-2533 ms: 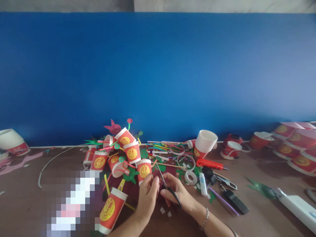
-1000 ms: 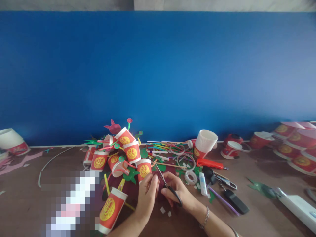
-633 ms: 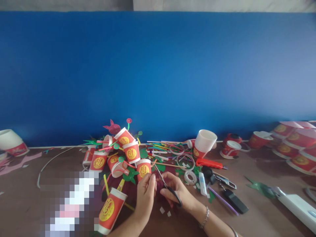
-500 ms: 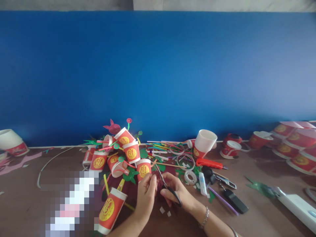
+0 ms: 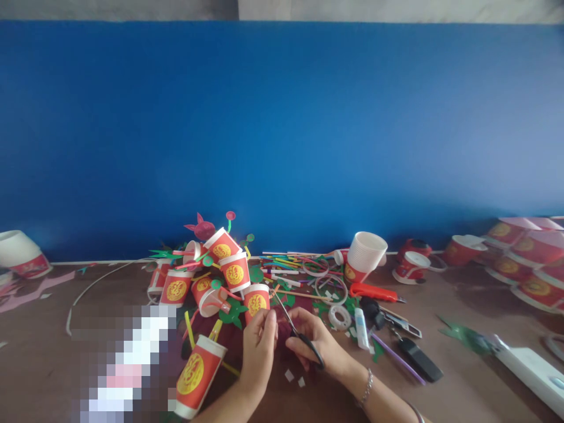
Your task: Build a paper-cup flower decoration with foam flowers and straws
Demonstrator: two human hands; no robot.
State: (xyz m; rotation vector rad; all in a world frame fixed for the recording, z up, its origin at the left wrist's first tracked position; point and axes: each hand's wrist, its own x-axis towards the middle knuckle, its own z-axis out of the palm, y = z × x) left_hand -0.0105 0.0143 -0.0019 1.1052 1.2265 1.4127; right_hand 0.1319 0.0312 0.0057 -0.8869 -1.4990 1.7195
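Little room between cup (image 5: 257, 301) and curled left hand (image 5: 259, 348), right hand (image 5: 324, 345) holding scissors (image 5: 305, 338), left hand's hold hidden, can't tell

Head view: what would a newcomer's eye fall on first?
The blue panel filling most of the upper picture. Below it, left of centre, the jumbled red-and-white paper cups with yellow emblems. Then the scissors in the right hand's grip, at lower centre.

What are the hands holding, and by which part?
The right hand holds the scissors by their black handles; whatever the left hand may be pinching is too hidden to tell.
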